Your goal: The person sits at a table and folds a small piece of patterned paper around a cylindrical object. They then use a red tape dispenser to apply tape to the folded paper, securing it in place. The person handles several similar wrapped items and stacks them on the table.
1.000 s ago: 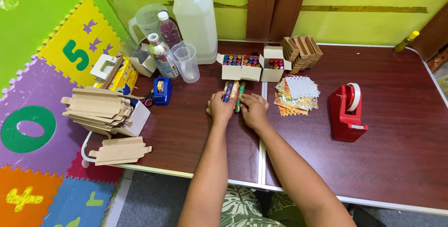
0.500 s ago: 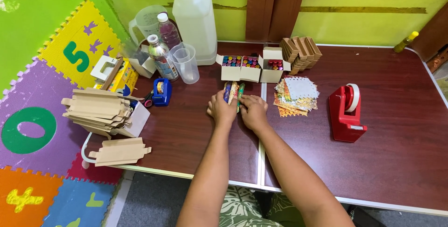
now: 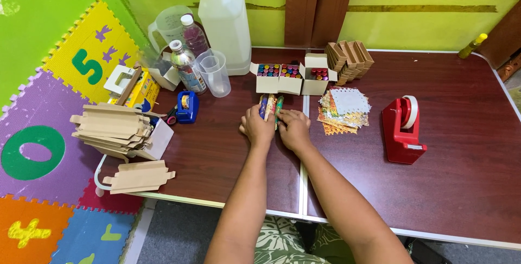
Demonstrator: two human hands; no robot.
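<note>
Both my hands rest together on the dark brown table [image 3: 217,155], gathered around a small bunch of coloured crayons [image 3: 271,104] that lie pointing away from me. My left hand [image 3: 256,127] holds the bunch from the left, and my right hand [image 3: 294,129] presses against it from the right with fingertips on the crayons. Just beyond them stand three small open white boxes [image 3: 290,77] filled with upright crayons.
A red tape dispenser [image 3: 402,128] sits to the right, patterned paper squares [image 3: 343,110] beside the boxes, and folded cardboard boxes [image 3: 350,55] behind. On the left are flat cardboard blanks [image 3: 111,126], a blue sharpener [image 3: 187,106], bottles, a measuring cup [image 3: 214,72] and a large white jug [image 3: 224,20].
My hands have stayed on the crayon bunch, shifting only slightly as they square it up. Nothing else on the table has moved.
</note>
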